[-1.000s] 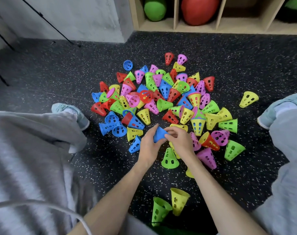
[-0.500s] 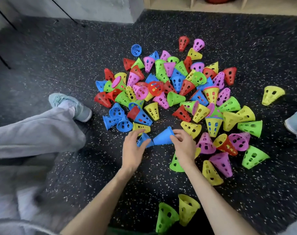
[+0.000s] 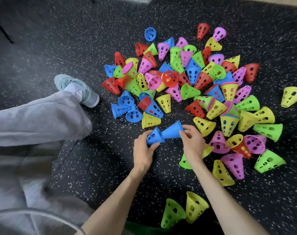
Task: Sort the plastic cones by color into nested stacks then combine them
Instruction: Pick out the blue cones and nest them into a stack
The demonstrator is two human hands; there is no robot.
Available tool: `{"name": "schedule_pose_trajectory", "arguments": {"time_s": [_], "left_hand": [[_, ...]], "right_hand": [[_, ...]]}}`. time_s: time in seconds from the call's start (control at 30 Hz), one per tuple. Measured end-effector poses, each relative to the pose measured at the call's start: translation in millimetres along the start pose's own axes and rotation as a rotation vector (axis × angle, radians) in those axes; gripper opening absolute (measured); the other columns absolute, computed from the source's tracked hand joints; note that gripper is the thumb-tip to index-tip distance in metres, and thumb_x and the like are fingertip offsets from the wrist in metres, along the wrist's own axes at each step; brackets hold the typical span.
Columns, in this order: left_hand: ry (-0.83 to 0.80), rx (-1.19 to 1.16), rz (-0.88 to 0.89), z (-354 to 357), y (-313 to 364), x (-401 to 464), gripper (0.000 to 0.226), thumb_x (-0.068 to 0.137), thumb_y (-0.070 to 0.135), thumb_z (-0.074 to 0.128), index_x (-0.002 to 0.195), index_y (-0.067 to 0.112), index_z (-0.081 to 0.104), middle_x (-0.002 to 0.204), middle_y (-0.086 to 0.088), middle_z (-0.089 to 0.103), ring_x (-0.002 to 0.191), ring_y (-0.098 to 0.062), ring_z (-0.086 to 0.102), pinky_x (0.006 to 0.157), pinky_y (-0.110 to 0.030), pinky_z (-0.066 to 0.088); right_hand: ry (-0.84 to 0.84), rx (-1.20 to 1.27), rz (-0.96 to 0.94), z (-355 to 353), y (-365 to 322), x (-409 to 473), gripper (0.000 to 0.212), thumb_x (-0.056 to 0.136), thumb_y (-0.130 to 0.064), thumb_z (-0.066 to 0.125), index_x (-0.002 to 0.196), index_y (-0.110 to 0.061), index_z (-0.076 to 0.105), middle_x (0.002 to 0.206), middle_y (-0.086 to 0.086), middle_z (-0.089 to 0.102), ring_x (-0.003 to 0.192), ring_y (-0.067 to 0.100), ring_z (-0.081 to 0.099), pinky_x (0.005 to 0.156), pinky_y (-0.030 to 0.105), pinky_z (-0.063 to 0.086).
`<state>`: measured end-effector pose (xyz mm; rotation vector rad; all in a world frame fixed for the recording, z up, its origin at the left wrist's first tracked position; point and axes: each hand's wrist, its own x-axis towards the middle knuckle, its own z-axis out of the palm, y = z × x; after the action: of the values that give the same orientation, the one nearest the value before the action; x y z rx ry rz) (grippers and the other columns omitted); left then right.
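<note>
Blue cones: one gripped by left hand (image 3: 144, 150), perhaps two nested (image 3: 171, 131) pinched by right hand (image 3: 192, 143).

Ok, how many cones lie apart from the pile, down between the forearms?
2: a green cone and, touching its right side, a yellow cone. More could be nested inside either.

A black rubber floor (image 3: 76, 39) flecked with white fills the view. On the left a grey trouser leg (image 3: 34, 119) stretches across it, ending in a pale teal shoe (image 3: 76, 89). A pale wooden edge (image 3: 271, 1) runs along the top right.
</note>
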<state>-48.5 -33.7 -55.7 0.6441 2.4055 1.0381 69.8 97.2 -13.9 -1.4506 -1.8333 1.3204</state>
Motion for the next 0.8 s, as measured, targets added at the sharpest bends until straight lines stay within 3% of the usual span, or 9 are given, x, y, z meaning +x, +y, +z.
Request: {"name": "schedule_pose_trajectory", "arguments": {"time_s": [0.3, 0.43, 0.6, 0.8], "left_hand": [[-0.057, -0.059, 0.046, 3, 15, -12, 0.055, 0.092, 0.041, 0.072, 0.142, 0.025, 0.057, 0.124, 0.009, 0.061, 0.116, -0.01, 0.056, 0.101, -0.031, 0.046], [-0.059, -0.035, 0.048, 0, 17, -13, 0.057, 0.094, 0.042, 0.07, 0.146, 0.024, 0.055, 0.124, 0.006, 0.061, 0.114, -0.012, 0.056, 0.1, -0.033, 0.046], [-0.066, -0.016, 0.052, 0, 18, -16, 0.057, 0.094, 0.044, 0.07, 0.146, 0.027, 0.055, 0.119, 0.009, 0.06, 0.108, -0.01, 0.055, 0.096, -0.03, 0.045], [0.007, -0.046, 0.1, 1, 38, -8, 0.046, 0.094, 0.042, 0.071, 0.137, 0.03, 0.062, 0.129, 0.019, 0.06, 0.118, -0.004, 0.049, 0.091, -0.006, 0.034]], "right_hand": [[-0.211, -0.025, -0.072, 11, -4, -11, 0.021, 0.095, -0.014, 0.067, 0.104, -0.033, 0.07, 0.09, -0.017, 0.074, 0.09, -0.002, 0.068, 0.078, 0.022, 0.05], [-0.234, -0.01, -0.073, 11, -4, -15, 0.019, 0.098, -0.016, 0.064, 0.104, -0.033, 0.069, 0.097, -0.019, 0.072, 0.094, 0.0, 0.068, 0.084, 0.028, 0.055], [-0.282, -0.027, -0.02, 10, -1, -18, 0.016, 0.096, -0.026, 0.067, 0.112, -0.03, 0.067, 0.086, -0.011, 0.073, 0.082, 0.007, 0.069, 0.08, 0.043, 0.056], [-0.203, 0.029, 0.0, 8, -5, -11, 0.02, 0.096, -0.018, 0.067, 0.11, -0.031, 0.062, 0.087, -0.01, 0.071, 0.085, 0.005, 0.068, 0.077, 0.036, 0.054]]}}
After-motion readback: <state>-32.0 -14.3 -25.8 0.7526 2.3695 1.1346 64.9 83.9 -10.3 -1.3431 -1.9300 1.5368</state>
